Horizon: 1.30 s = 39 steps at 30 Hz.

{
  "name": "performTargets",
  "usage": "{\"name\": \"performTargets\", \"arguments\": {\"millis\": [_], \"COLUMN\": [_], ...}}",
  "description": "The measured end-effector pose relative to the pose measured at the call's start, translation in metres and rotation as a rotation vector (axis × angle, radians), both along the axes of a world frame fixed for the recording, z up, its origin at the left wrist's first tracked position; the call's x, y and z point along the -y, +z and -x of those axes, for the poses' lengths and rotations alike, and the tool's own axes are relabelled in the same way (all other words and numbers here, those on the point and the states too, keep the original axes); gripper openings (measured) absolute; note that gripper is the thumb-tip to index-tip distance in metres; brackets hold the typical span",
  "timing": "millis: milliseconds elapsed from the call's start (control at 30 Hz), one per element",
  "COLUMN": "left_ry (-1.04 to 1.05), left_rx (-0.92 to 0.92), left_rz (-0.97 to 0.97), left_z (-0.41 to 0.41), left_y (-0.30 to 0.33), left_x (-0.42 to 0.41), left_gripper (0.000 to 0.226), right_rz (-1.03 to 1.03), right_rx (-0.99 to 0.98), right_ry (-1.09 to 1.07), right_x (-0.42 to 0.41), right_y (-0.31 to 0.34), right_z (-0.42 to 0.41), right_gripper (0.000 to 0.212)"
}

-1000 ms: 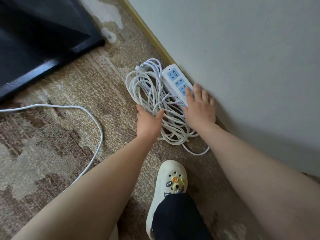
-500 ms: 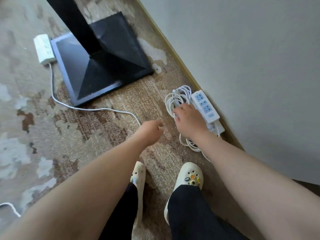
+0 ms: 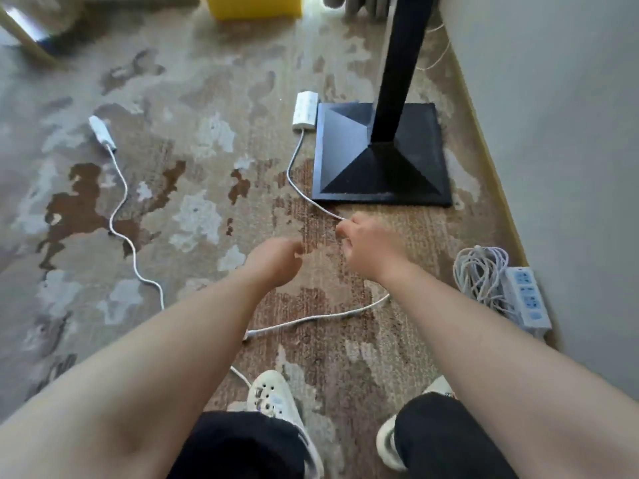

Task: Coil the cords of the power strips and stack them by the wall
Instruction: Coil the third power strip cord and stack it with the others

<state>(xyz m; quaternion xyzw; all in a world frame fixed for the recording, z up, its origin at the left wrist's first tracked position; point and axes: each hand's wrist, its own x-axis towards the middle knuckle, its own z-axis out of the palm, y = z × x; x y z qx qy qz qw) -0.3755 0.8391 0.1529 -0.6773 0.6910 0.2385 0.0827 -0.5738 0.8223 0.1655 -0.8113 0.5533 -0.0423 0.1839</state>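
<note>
One white power strip (image 3: 525, 299) with blue sockets lies by the wall (image 3: 570, 133), its coiled cord (image 3: 479, 271) bundled beside it. A second white strip (image 3: 305, 110) rests against the black stand base; its loose cord (image 3: 294, 174) runs toward me to my right hand (image 3: 366, 247), whose fingertips are pinched where the cord meets them. The cord reappears under my forearm and ends at a plug (image 3: 247, 335). My left hand (image 3: 276, 261) hovers beside it, fingers curled, holding nothing. A third strip (image 3: 102, 131) lies far left with its cord (image 3: 119, 209) snaking across the carpet.
A black square stand base (image 3: 380, 157) with an upright post stands close to the wall. A yellow box (image 3: 256, 5) sits at the far edge of the carpet. My feet in white clogs (image 3: 273, 395) are below my arms.
My view swung from the coiled strip at the wall to the open carpet. Both hands left the coil and moved left; my right hand now meets the second strip's cord.
</note>
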Motion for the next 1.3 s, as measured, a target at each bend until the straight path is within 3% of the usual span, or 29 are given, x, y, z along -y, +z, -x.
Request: {"name": "performTargets", "arguments": {"millis": [167,333,500,667,800,833,967,1133,1300], "left_ry": [0.06,0.099,-0.079,-0.103,0.033,0.059,-0.058,-0.214,-0.217], "left_rx": [-0.076,-0.082,-0.084,-0.022,-0.041,-0.045,0.075,0.178,0.176], "left_rz": [-0.063,-0.162,-0.198,0.028,0.14,0.154,0.222,0.217,0.134], "left_z": [-0.043,-0.022,0.029,0.04,0.034,0.033,0.024,0.011,-0.038], "left_y": [-0.097,-0.221,-0.31,-0.347,-0.345,-0.343,-0.334,-0.324,-0.295], "left_x": [0.001,0.001,-0.001,0.017,0.069,0.081,0.118,0.122,0.088], "left_gripper": [0.05,0.076,0.108,0.076,0.07,0.073,0.077,0.039,0.038], "right_rz": [-0.159,-0.231,-0.222,-0.176,-0.011,-0.024,-0.04,0.057,0.045], "right_rx": [-0.153,-0.344,-0.376,-0.34,-0.248,-0.189,-0.038,0.104,0.169], "right_ry": [-0.006,-0.051,-0.139,-0.284,-0.262,-0.235,-0.061,0.114,0.168], "right_x": [0.036,0.076,0.127,0.166,0.15,0.138,0.088,0.051,0.031], "right_y": [-0.099,-0.221,-0.302,-0.347,-0.361,-0.362,-0.351,-0.316,-0.273], "right_z": [-0.042,-0.026,-0.01,-0.008,-0.005,-0.003,0.014,0.028,0.045], "right_gripper": [0.046,0.067,0.078,0.072,0.013,0.011,0.015,0.025,0.032]}}
